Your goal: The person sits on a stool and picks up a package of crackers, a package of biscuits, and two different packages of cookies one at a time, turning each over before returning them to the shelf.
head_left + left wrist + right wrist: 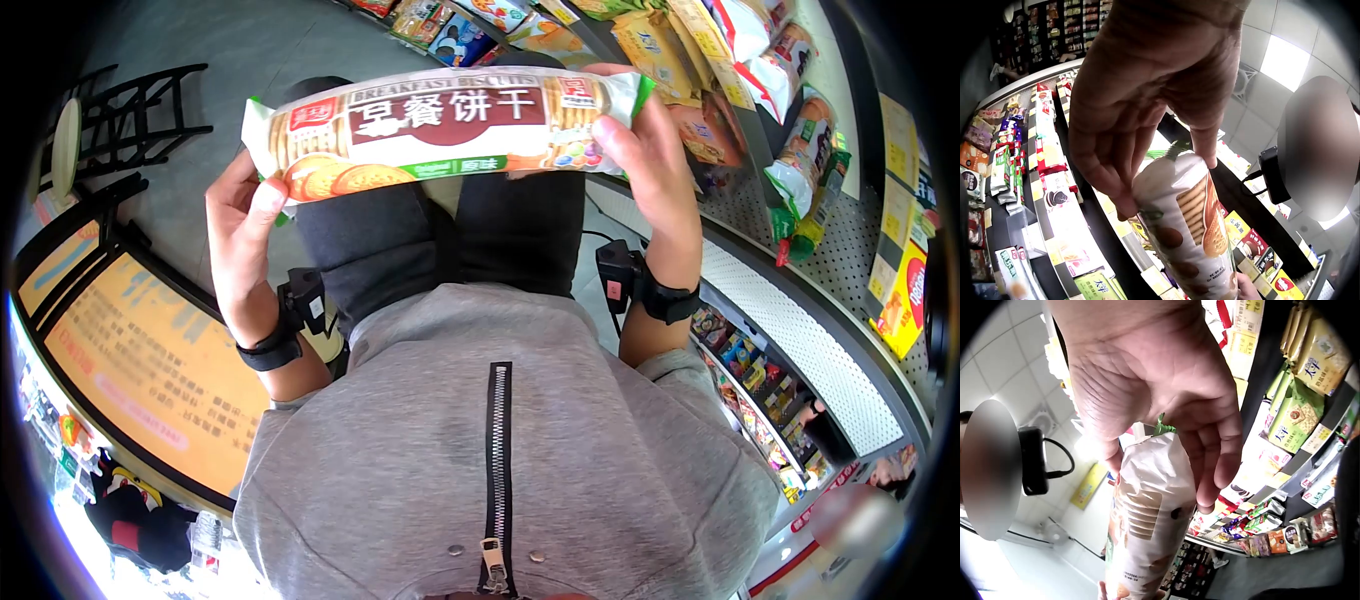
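Note:
A long white and green packet of breakfast biscuits (440,125) with a maroon label is held level in front of the body. My left hand (245,215) grips its left end between thumb and fingers. My right hand (640,130) grips the right end the same way. In the left wrist view the left hand (1147,112) curls round the biscuit packet (1188,231) from above. The right wrist view shows the right hand (1160,406) wrapped over the other end of the packet (1144,519).
Shop shelves (800,320) full of snack packets (790,150) run along the right. A black stool (135,110) stands on the grey floor at upper left. An orange sign board (140,370) lies at the left. A grey zipped jacket (500,450) fills the lower view.

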